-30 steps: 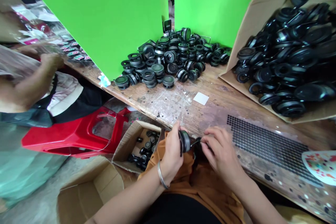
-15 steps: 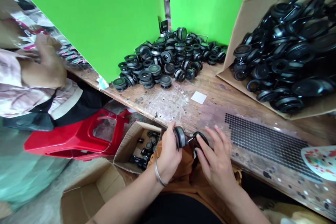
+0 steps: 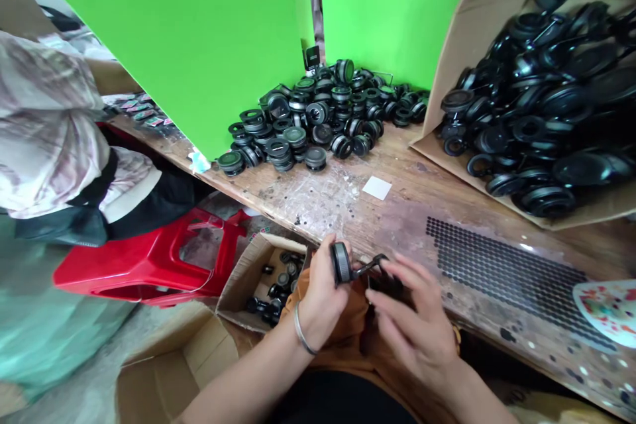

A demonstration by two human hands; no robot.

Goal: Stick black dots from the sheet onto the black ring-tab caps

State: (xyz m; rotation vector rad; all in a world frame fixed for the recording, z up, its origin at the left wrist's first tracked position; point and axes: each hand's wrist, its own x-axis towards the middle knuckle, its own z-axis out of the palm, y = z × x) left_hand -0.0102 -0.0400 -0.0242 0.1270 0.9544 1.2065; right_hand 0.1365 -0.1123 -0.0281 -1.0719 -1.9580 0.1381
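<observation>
My left hand [image 3: 322, 285] is closed around a black round mount [image 3: 342, 263] with a ridged grey rim, above my lap at the table's front edge. From the mount a thin shiny arm reaches right to a dark disc-like end. Around that end, the fingers of my right hand [image 3: 415, 311] are bent, partly blurred, with the dark piece between them. Something thin and small shows by a right fingertip; what it is, I cannot make out.
Similar black parts [image 3: 318, 112] are heaped against green panels [image 3: 199, 46]. More fill the large cardboard box [image 3: 447, 59] at right. A sheet of black dots [image 3: 497, 278] and a white card [image 3: 377, 188] lie on the table. A small box [image 3: 233, 285], red stool [image 3: 134, 258] and another person [image 3: 54, 119] are left.
My right hand has shifted slightly and its fingers have curled by the disc end. The left hand keeps its hold. The other person's hands have gone behind the green panel.
</observation>
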